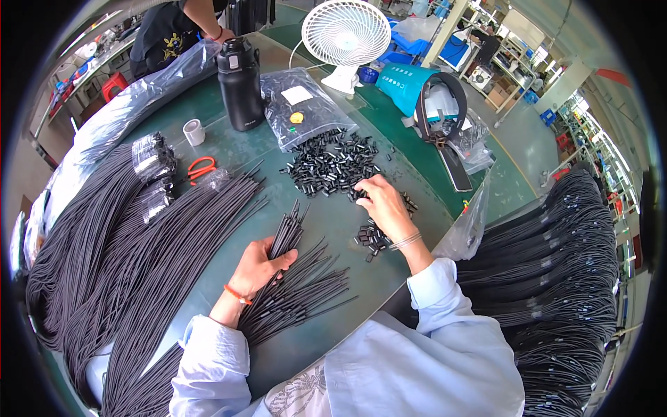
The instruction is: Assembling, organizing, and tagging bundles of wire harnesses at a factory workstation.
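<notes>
My left hand (256, 270) is closed around a bundle of thin black cables (287, 235), whose ends stick up past the thumb. Under and beside that hand, more black cables (306, 295) fan out over the table. At the right edge of a heap of small black tubular caps (328, 165), my right hand (386, 210) has its fingertips pinched together; whatever they hold is too small or hidden to make out. A smaller group of the same caps (374, 240) lies just below this hand.
Long black cables (149, 257) cover the table's left side, near orange-handled scissors (201, 169) and a tape roll (194, 132). Farther back stand a black bottle (240, 87), a plastic bag (306, 111) and a white fan (346, 35). Bundled cables (549, 278) hang at right. Another person (167, 35) stands back left.
</notes>
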Available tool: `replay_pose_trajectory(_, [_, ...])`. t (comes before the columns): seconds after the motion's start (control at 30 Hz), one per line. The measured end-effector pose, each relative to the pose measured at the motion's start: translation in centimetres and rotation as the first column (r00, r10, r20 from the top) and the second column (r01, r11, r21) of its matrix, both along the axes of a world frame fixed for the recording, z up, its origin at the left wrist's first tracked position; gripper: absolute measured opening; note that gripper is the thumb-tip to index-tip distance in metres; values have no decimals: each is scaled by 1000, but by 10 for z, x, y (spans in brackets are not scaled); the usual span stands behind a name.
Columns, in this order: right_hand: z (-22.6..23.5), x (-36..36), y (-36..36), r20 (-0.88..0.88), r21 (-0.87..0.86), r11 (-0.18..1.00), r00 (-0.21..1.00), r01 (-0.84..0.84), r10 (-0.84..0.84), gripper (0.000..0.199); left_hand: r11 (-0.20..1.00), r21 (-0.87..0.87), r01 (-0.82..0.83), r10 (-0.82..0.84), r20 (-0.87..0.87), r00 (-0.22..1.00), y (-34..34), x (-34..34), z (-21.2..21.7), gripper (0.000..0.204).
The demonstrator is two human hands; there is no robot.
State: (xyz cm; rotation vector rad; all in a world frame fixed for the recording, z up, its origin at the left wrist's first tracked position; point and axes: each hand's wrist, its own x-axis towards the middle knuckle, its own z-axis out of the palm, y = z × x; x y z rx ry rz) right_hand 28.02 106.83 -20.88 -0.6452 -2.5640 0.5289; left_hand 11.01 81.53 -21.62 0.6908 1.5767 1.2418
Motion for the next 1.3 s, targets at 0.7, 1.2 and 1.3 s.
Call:
replay_pose_trajectory(0.7, [17, -34, -53, -101, -103, 967, 969, -235, 225, 12, 993, 83, -85, 45, 404, 914, -6, -17, 10, 17])
replay_pose_trajectory(1.2, [22, -29, -134, 84, 293, 792, 839, -536, 537, 8, 972, 214, -92, 18, 326, 945, -4, -15, -6, 17])
replay_pose_trajectory(1.3, [8, -26, -150, 19, 217, 718, 738, -661, 674, 7, 977, 197, -77, -6, 386, 923, -5, -14, -2, 16])
